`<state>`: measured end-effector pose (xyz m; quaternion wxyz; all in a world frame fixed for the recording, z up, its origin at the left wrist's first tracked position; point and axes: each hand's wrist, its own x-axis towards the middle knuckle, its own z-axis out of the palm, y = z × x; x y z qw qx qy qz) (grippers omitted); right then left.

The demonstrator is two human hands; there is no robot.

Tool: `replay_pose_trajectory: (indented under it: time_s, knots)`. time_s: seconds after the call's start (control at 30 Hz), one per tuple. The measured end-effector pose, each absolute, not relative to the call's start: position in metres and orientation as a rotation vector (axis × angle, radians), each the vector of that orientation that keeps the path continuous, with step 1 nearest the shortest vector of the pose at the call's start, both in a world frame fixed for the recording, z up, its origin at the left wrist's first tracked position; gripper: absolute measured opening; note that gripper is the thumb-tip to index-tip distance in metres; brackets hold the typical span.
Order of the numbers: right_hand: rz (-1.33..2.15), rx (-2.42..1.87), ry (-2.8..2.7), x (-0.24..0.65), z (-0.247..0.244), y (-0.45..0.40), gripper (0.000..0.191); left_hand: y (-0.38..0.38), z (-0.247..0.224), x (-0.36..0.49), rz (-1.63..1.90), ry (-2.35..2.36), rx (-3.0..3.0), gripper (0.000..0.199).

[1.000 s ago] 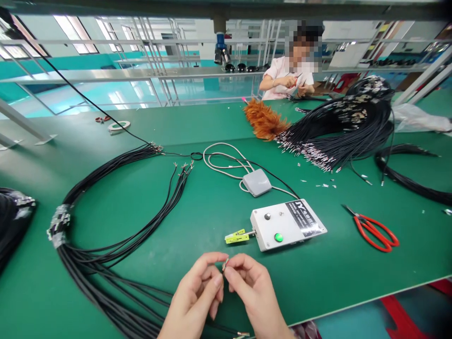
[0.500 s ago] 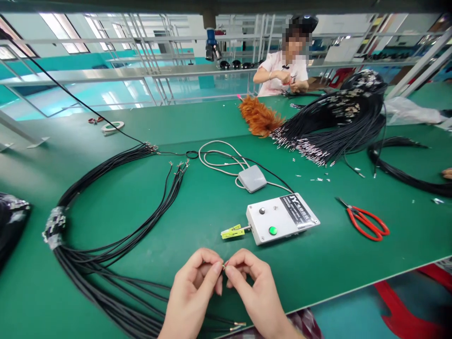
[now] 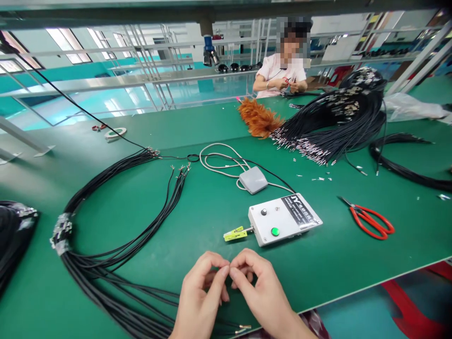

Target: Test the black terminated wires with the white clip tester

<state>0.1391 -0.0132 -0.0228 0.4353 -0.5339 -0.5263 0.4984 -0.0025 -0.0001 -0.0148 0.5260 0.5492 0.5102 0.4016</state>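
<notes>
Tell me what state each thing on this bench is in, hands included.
Left hand: fingertips pinched together
Right hand: pinched, touching the left
Green button: bright, apparently lit
Yellow clip: joined to white box
Red-handled scissors: blades together, lying flat
Left cable bundle: wrapped, ends loose
White tape roll: lying flat
Orange duster: lying down
Grey pad: untouched, cord looped

The lone view looks forward and down from the person's head, over the near green tabletop (image 3: 212, 221).
</notes>
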Motion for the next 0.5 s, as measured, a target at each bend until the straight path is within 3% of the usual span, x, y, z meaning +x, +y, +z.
replay_pose_trajectory:
  time_s: [0.23, 0.5]
  knots:
    - [0.937, -1.434, -1.639, 0.146, -0.025, -0.012, 0.016, -0.004, -0.024, -0.006, 1.033, 1.204, 1.820, 0.020]
    - [0.432, -1.501, -1.903, 0.163, -0.032, -0.015, 0.013, 0.014, -0.037, -0.008, 0.827, 1.308, 1.384, 0.023]
